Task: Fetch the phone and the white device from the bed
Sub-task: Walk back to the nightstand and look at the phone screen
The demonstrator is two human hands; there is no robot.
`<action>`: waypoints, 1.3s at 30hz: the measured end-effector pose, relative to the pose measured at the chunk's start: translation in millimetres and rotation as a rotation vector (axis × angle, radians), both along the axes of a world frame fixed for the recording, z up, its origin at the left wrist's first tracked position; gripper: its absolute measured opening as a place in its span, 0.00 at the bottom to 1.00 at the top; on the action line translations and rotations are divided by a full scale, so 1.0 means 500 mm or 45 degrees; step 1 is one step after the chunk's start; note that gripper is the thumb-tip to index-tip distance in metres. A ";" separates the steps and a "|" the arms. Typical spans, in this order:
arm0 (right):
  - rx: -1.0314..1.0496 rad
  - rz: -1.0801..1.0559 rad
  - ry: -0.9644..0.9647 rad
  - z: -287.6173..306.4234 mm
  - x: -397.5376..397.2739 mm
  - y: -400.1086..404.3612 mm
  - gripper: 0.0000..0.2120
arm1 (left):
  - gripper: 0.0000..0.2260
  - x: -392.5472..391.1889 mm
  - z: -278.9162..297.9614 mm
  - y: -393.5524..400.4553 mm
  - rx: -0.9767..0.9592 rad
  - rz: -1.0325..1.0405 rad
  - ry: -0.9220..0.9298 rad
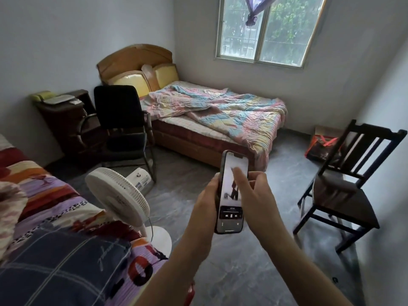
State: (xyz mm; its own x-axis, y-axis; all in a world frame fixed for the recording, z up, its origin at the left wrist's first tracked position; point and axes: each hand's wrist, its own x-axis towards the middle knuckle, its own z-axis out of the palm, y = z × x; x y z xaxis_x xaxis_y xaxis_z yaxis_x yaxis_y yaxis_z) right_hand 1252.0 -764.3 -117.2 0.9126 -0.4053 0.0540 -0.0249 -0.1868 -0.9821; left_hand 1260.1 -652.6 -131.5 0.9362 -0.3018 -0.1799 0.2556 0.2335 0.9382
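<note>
Head view:
Phone point(231, 193): upright in front of chest, over floor point(242, 272), well apart from far bed point(220, 120); screen lit, media controls near bottom, picture on it too blurred to read.
Left hand point(205, 202): wrapped round phone's left edge, gripping it; fingertips hidden behind the case.
Right hand point(258, 193): loosely curled, one finger out and touching the screen mid-height; holds nothing; covers part of screen.
White device: can't make out anywhere; nothing like it showing on either bed.
Far bed: by wall under window point(269, 29), covered w/ rumpled pastel quilt point(238, 111); folds could hide small things; headboard partly behind black chair point(123, 120).
Near bed point(55, 217): bottom left, cut off by frame edge; patterned cover, dark checked cloth on top.
Fan point(119, 195): white, just beside near bed, base partly behind left forearm.
Wooden chair point(344, 184): right side, seat bare.
Nightstand point(66, 124): left of black chair, items on top unclear.
Red bag point(320, 146): on floor, part hidden by wooden chair.
</note>
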 end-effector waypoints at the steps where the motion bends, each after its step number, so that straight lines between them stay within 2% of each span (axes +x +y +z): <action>1: 0.029 0.012 -0.004 -0.004 0.029 -0.012 0.14 | 0.23 0.031 -0.006 -0.007 -0.021 0.048 0.026; 6: -0.026 0.226 -0.028 -0.007 0.173 -0.088 0.04 | 0.23 0.192 -0.028 -0.050 -0.152 0.191 0.145; 9: -0.064 0.335 -0.048 0.006 0.268 -0.143 0.02 | 0.23 0.286 -0.028 -0.096 -0.218 0.273 0.164; 15: -0.112 0.426 -0.066 0.012 0.465 -0.229 0.04 | 0.27 0.460 -0.039 -0.189 -0.333 0.490 0.215; 18: -0.155 0.551 -0.048 -0.001 0.556 -0.233 0.07 | 0.26 0.527 -0.045 -0.204 -0.363 0.615 0.248; 30: 0.089 0.893 0.088 -0.045 0.877 -0.083 0.08 | 0.25 0.788 -0.067 -0.079 -0.197 1.013 0.242; 39: 0.103 1.022 0.020 -0.001 1.183 0.073 0.10 | 0.27 1.090 -0.039 0.085 -0.330 1.046 0.152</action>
